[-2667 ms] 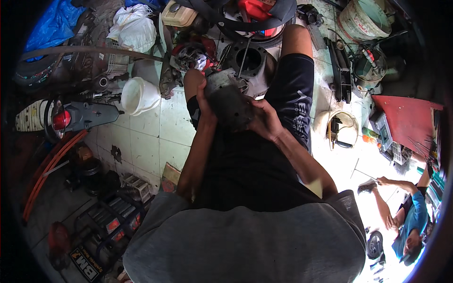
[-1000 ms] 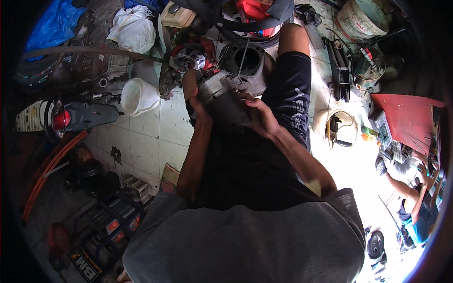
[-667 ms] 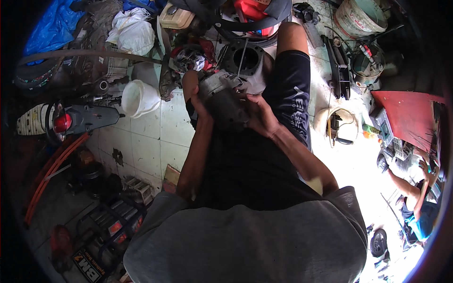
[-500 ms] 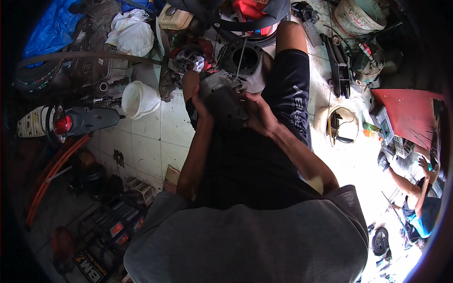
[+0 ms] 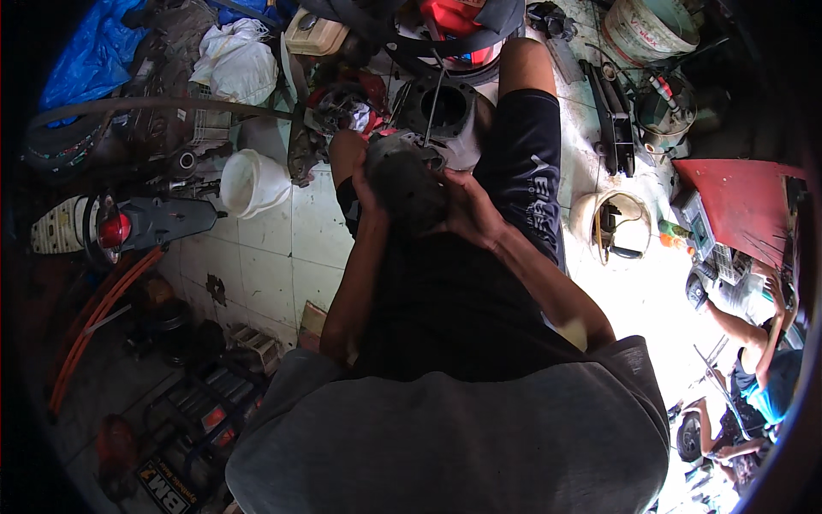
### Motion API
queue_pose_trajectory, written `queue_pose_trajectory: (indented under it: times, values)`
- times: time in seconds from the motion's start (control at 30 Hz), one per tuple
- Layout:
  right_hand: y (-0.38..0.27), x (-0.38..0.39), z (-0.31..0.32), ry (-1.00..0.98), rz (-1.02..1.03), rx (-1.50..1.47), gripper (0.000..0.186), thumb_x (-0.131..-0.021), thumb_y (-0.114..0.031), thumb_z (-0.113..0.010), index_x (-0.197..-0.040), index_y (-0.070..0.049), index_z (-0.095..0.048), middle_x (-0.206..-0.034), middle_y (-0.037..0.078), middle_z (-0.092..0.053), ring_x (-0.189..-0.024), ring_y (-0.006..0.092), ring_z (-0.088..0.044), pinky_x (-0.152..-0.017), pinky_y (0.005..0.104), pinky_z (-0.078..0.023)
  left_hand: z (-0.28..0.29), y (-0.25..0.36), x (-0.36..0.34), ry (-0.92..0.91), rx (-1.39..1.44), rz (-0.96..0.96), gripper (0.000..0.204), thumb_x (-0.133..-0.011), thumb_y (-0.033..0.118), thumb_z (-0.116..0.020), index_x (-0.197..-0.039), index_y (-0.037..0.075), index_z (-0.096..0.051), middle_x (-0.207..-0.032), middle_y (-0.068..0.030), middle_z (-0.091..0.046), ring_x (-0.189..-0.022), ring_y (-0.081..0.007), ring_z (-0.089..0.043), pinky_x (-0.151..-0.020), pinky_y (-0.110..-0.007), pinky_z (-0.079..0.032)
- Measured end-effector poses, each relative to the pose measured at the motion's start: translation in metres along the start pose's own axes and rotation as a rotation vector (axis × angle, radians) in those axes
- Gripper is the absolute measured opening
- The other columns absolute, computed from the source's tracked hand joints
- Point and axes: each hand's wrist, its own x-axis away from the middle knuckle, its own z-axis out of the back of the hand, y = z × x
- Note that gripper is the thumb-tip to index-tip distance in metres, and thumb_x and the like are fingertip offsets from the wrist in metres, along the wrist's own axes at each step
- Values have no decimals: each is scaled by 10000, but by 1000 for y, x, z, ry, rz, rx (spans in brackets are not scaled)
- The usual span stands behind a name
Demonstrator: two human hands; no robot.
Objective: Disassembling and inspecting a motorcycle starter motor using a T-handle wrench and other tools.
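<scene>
Between my knees I hold a dark grey, blocky metal engine part (image 5: 407,184) with both hands. My left hand (image 5: 368,190) wraps its left side, and my right hand (image 5: 473,207) grips its right side, thumb near the upper corner. Shadow hides most of its underside and the fingertips beneath. Just beyond it, a larger metal engine casing (image 5: 475,141) with a wide round bore sits between my legs. A thin metal rod (image 5: 435,98) stands up at the casing's near side, close to the part in my hands.
A white bucket (image 5: 254,182) stands to the left, near a grey motorcycle tail piece (image 5: 167,216). Beyond my knees lies a red part inside a black tyre (image 5: 512,60). On the right are a cut plastic container (image 5: 618,214) and another person (image 5: 753,351) at work.
The engine part has tilted in my hands, so its upper face looks darker. My hands have barely shifted. At far right, the other person's arm has moved.
</scene>
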Motion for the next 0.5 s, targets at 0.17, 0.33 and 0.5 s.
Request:
queue_pose_trajectory:
  times: [0.17, 0.33, 0.5]
  values:
    - [-1, -2, -3, -12, 3, 23, 705, -840, -499, -432, -1370, -86, -220, -1379, 129, -294, -1241, 306, -331, -919, 587, -335, 14, 0, -5, 54, 11, -16, 524, -857, 456, -403, -1160, 41, -508, -1117, -153, -571, -999, -293, -565, -901, -416, -438]
    - [1, -2, 2, 17, -8, -11, 711, -841, -503, -430, -1367, -73, -219, -1370, 138, -303, -1223, 311, -356, -912, 593, -340, 6, 1, -3, 86, 31, -40, 504, -875, 446, -379, -1165, 55, -510, -1119, -134, -574, -1004, -284, -564, -908, -412, -432]
    - [2, -3, 5, 75, -28, -69, 679, -832, -497, -455, -1344, -90, -273, -1327, 145, -348, -1178, 310, -402, -887, 562, -381, -14, 3, 7, 74, 75, -11, 516, -879, 455, -355, -1175, 61, -507, -1149, -130, -556, -1039, -276, -543, -925, -415, -416]
